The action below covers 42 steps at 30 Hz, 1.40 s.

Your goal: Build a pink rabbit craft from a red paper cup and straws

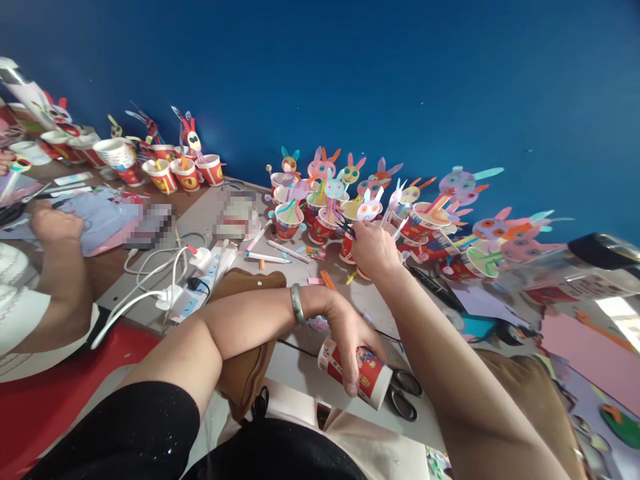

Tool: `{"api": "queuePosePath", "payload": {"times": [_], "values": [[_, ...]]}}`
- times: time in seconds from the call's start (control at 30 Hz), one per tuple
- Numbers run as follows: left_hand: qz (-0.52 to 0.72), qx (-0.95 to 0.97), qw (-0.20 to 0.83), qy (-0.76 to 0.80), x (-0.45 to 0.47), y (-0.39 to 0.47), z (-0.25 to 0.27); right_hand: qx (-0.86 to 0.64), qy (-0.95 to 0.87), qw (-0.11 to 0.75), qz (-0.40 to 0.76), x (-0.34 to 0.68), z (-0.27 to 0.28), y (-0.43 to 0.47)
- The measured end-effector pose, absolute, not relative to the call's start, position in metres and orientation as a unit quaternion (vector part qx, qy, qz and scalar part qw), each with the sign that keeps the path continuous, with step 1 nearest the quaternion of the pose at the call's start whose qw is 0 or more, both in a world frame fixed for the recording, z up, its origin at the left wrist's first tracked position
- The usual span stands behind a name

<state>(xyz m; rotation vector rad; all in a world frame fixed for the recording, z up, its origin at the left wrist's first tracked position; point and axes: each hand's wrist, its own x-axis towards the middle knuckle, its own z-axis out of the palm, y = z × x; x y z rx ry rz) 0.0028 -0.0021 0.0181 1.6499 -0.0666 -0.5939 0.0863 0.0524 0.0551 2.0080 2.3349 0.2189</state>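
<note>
Cup [371, 375] tilts sideways, gripped from above by the left hand [350, 330]; the right hand [375, 252] stretches forward among cups [288, 225] holding paper rabbits [334, 189], its grip unclear.

On my worktop [300, 377] I have a power strip [215, 264] left of the pens [269, 258], paper cups [289, 227] behind them before the wall [320, 80], scissors [399, 391] beside the cup [369, 377] in my left hand [349, 327], a bottle [590, 277] far right.
</note>
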Motion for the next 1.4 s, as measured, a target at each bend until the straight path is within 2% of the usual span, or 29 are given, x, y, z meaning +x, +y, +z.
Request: {"api": "queuePosePath", "payload": {"times": [0.7,0.87,1.07,1.17,1.3,1.4], "values": [[-0.245,0.728,0.639,-0.04,0.001,0.0,0.013,0.644,0.762,0.0,0.073,0.085,0.066,0.034],[-0.245,0.735,0.63,-0.057,0.001,0.002,0.011,0.61,0.783,-0.089,0.084,0.1,0.067,0.024],[-0.234,0.733,0.636,-0.062,0.002,0.004,0.011,0.521,0.791,-0.305,0.095,0.14,0.052,0.006],[-0.226,0.732,0.64,-0.057,0.002,0.003,0.011,0.513,0.76,-0.384,0.108,0.165,0.042,-0.004],[-0.233,0.716,0.657,-0.03,-0.002,0.0,0.019,0.538,0.714,-0.439,0.091,0.194,0.024,-0.014],[-0.235,0.721,0.651,-0.015,-0.004,-0.002,0.027,0.557,0.707,-0.432,0.057,0.207,0.009,-0.024]]}}
